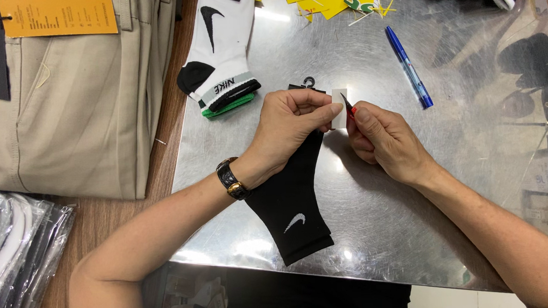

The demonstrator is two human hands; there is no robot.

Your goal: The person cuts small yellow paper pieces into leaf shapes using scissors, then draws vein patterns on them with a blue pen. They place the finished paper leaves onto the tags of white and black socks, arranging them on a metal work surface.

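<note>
Black sock (292,200) lies on the steel table (414,196) — our left hand (291,125) pinches its top, right hand (382,139) grips the small blade (345,100); we'd cut slowly, away from fingers.

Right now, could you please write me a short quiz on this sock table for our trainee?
1. True or false: the left hand presses on the black sock.
2. Which lies right of both hands: A) blue pen, B) beige trousers, C) white sock?
3. What does the right hand pinch at the sock's top?

Key: 1 true; 2 A; 3 a small white tag.
</note>
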